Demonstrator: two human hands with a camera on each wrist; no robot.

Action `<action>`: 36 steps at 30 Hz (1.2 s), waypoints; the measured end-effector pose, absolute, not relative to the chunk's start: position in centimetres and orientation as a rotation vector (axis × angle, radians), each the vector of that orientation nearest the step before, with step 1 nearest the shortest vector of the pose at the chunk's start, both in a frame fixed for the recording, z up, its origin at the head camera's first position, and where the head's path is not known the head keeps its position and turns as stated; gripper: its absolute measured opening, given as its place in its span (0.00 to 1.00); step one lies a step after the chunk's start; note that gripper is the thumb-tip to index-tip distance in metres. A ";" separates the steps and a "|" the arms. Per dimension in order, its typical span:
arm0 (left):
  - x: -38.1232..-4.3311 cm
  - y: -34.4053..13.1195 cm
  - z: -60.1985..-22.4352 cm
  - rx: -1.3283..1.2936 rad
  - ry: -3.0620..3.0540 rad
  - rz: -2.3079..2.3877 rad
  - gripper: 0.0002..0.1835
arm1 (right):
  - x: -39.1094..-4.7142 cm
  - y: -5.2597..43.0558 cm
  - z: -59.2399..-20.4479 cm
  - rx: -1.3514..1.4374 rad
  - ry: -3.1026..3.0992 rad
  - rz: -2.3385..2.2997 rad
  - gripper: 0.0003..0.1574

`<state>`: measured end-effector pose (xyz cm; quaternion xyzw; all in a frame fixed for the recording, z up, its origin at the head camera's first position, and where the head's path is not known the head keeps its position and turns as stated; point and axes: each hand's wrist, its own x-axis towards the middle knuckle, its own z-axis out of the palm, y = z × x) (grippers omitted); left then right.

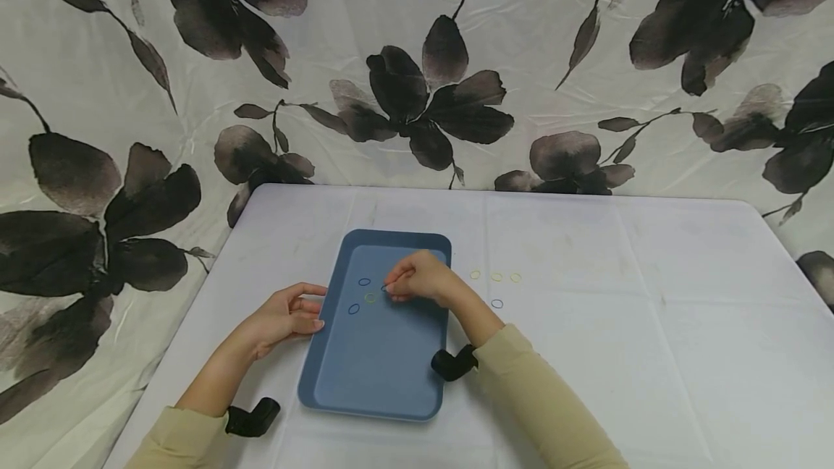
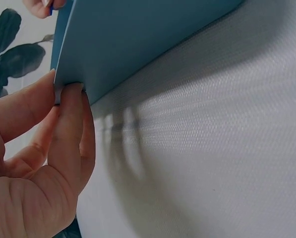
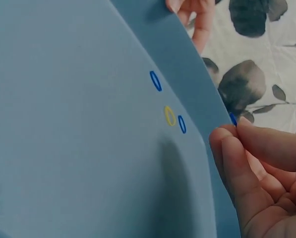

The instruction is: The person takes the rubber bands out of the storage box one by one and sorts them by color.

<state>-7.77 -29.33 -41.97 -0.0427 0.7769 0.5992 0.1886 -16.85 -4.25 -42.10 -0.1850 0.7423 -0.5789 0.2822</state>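
Observation:
A blue tray (image 1: pixel 371 382) lies on the white table. At its left rim, my left hand (image 1: pixel 283 317) holds the edge, the thumb on top and fingers underneath in the left wrist view (image 2: pixel 71 91). Above the tray's upper middle, my right hand (image 1: pixel 423 279) pinches a small blue rubber band (image 3: pixel 233 119) between thumb and fingertips. On the tray floor lie a blue rubber band (image 3: pixel 152 80), a yellow rubber band (image 3: pixel 166 118) and another blue rubber band (image 3: pixel 179 125), close together but apart. Much of the pinched band is hidden by the fingertips.
Right of the tray, on the white table (image 1: pixel 619 353), lie three yellow rubber bands (image 1: pixel 496 281) in a row and one blue rubber band (image 1: pixel 497 308) below them. A floral cloth (image 1: pixel 547 27) hangs behind. Black wrist mounts (image 1: pixel 253 420) sit at both sleeves.

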 end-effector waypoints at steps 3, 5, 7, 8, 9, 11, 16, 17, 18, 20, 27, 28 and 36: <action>-7.7 -29.3 -42.0 -0.115 2.185 1.688 0.33 | -16.9 -4.0 -42.1 -0.461 1.967 -1.580 0.07; -7.7 -29.3 -42.0 -0.112 2.186 1.687 0.33 | -17.0 -3.8 -42.0 -0.443 1.962 -1.594 0.07; -7.7 -29.3 -42.0 -0.111 2.186 1.685 0.33 | -17.0 -3.4 -41.9 -0.442 1.968 -1.604 0.07; -7.7 -29.3 -42.0 -0.111 2.186 1.684 0.34 | -17.1 -3.1 -41.7 -0.437 1.972 -1.607 0.08; -7.7 -29.2 -42.0 -0.111 2.186 1.682 0.34 | -17.1 -2.9 -41.6 -0.435 1.974 -1.611 0.08; -7.8 -29.2 -41.9 -0.112 2.188 1.677 0.34 | -17.1 -2.2 -41.4 -0.444 1.967 -1.626 0.08; -7.8 -29.3 -41.9 -0.111 2.195 1.672 0.33 | -17.3 -0.8 -41.0 -0.464 1.944 -1.649 0.11; -7.8 -29.3 -41.9 -0.110 2.194 1.672 0.33 | -17.3 -0.5 -41.0 -0.474 1.948 -1.646 0.11; -7.8 -29.3 -41.9 -0.109 2.193 1.673 0.33 | -17.4 -0.1 -41.0 -0.476 1.951 -1.644 0.11; -7.8 -29.3 -42.0 -0.112 2.193 1.673 0.33 | -17.4 0.5 -40.9 -0.482 1.963 -1.640 0.12; -7.8 -29.3 -42.0 -0.113 2.201 1.674 0.33 | -17.5 2.3 -41.1 -0.463 1.981 -1.659 0.12; -7.8 -29.3 -42.1 -0.113 2.199 1.676 0.33 | -17.6 2.6 -41.1 -0.458 1.990 -1.658 0.12; -7.8 -29.3 -42.1 -0.107 2.205 1.673 0.33 | -17.7 5.1 -41.5 -0.426 2.079 -1.629 0.11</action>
